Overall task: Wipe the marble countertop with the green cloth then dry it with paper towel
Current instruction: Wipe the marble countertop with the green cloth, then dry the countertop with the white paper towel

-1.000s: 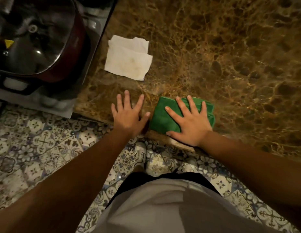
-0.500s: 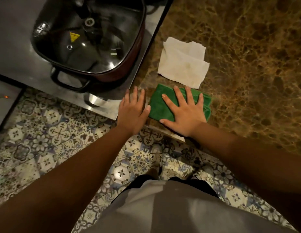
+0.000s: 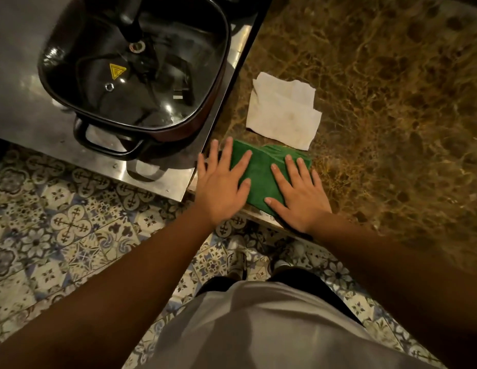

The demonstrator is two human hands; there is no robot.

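The folded green cloth lies flat at the front left corner of the brown marble countertop. My right hand presses flat on the cloth's right half, fingers spread. My left hand lies flat beside it at the counter's left edge, with its thumb and two fingers resting on the cloth's left part. A folded white paper towel sits on the marble just behind the cloth, touched by neither hand.
Left of the marble is a steel surface carrying a dark square pot with a glass lid and black handles. Patterned floor tiles lie below the counter's front edge. The marble stretches away to the right and back.
My right hand slid the green cloth left along the front edge to the corner below the paper towel. My left hand, earlier beside the cloth, now overlaps its left side.
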